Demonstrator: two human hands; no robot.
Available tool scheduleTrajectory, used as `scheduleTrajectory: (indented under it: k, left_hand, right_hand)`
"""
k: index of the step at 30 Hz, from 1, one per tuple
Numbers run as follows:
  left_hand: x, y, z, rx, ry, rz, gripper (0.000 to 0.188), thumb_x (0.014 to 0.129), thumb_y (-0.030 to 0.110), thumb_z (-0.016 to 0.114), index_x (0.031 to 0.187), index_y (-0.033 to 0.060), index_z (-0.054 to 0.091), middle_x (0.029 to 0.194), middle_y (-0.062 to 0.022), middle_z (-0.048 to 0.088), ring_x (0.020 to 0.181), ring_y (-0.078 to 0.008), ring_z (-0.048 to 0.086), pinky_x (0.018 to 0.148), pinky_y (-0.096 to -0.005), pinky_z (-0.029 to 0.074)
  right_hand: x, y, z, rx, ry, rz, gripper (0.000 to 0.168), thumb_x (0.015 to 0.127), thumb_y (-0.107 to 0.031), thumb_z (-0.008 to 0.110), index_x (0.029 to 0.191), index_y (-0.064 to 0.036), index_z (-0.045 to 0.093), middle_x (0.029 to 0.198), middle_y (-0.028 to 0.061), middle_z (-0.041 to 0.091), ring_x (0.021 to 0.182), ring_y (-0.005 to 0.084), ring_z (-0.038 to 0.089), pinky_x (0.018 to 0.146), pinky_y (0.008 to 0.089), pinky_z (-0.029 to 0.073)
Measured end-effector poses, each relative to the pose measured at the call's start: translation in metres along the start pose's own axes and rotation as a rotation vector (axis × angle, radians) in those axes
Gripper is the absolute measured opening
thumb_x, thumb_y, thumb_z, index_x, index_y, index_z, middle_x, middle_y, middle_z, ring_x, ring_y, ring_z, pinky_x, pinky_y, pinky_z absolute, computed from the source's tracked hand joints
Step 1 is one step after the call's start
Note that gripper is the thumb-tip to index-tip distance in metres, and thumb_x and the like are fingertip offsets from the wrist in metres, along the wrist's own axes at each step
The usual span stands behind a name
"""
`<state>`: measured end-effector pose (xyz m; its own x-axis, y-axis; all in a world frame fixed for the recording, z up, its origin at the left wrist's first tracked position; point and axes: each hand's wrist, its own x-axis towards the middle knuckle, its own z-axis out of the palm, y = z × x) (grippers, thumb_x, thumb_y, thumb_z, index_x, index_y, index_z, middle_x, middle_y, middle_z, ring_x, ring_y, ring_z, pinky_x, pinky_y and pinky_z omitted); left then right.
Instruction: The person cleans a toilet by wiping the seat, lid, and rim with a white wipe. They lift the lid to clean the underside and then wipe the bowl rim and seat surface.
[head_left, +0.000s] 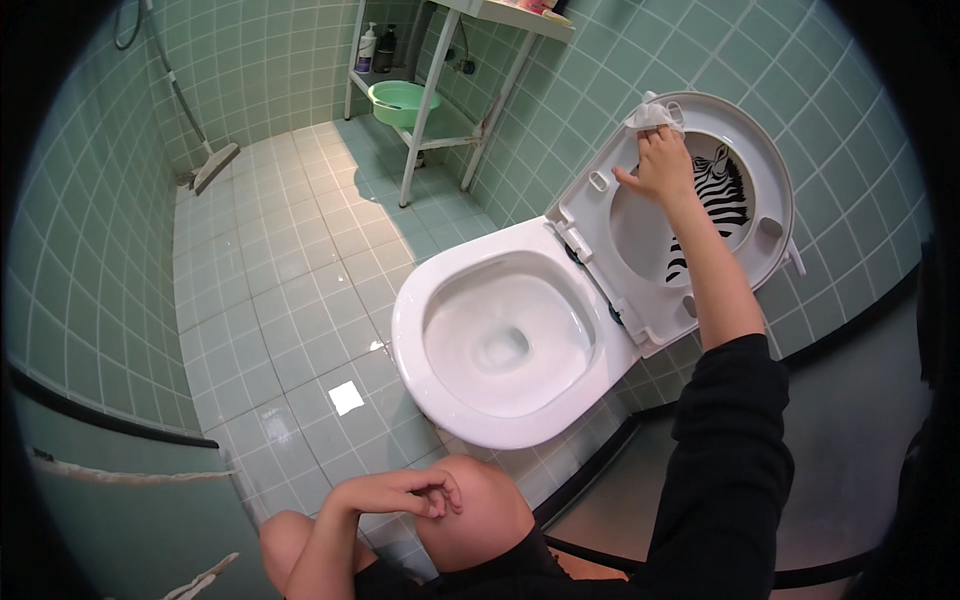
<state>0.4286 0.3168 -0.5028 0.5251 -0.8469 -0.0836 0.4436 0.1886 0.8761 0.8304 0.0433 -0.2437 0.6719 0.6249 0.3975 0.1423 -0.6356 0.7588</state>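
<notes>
My right hand (666, 169) presses a white wipe (649, 117) against the upper part of the raised toilet seat (772, 169). The fingertips lie on the wipe while the thumb sticks out to the left. Behind the seat's opening stands the raised lid (637, 232), which carries a black-and-white zebra picture (726, 196) partly hidden by my forearm. Below them is the white ceramic toilet bowl (411, 330), uncovered, with water at its bottom. My left hand (416, 493) rests over my bent knee, its fingers loosely curled and holding nothing.
A floor squeegee (216, 169) leans at the far left. Under the washstand (442, 75) are a green basin (405, 103) and two pump bottles (366, 49). Wet-looking tiles (285, 315) cover the floor. A black-edged translucent panel (847, 420) stands at the right.
</notes>
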Motion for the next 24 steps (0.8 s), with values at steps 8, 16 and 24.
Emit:
scheduleTrajectory:
  k: [8,16,24]
  left_hand:
    - [-0.006,0.002,0.004,0.026,0.010,-0.001,0.034,0.082,0.001,0.051,0.116,0.0031,0.055,0.114,-0.0032,0.058,0.096,-0.0095,0.052,0.090,-0.0248,0.041]
    - [-0.017,0.000,0.010,0.066,0.034,-0.023,0.033,0.082,0.001,0.052,0.115,0.0030,0.055,0.113,-0.0024,0.058,0.096,-0.0093,0.051,0.090,-0.0247,0.041]
    - [-0.020,-0.001,0.009,0.053,0.052,-0.021,0.034,0.080,0.001,0.051,0.114,0.0029,0.056,0.112,-0.0020,0.059,0.094,-0.0085,0.051,0.089,-0.0245,0.041]
  right_hand:
    - [-0.009,-0.037,0.012,0.053,-0.102,-0.051,0.086,0.077,-0.062,0.053,0.125,0.009,0.053,0.133,0.0176,0.052,0.132,0.0305,0.037,0.111,0.0387,0.027]
    - [-0.022,-0.072,0.020,0.278,-0.188,-0.017,0.082,0.075,-0.059,0.055,0.124,0.007,0.056,0.133,0.0190,0.053,0.134,0.0291,0.038,0.112,0.0390,0.027]
    - [-0.020,-0.055,-0.005,0.182,-0.169,0.001,0.059,0.077,-0.050,0.060,0.109,-0.001,0.063,0.115,0.0122,0.059,0.115,0.0232,0.050,0.100,0.0350,0.037]
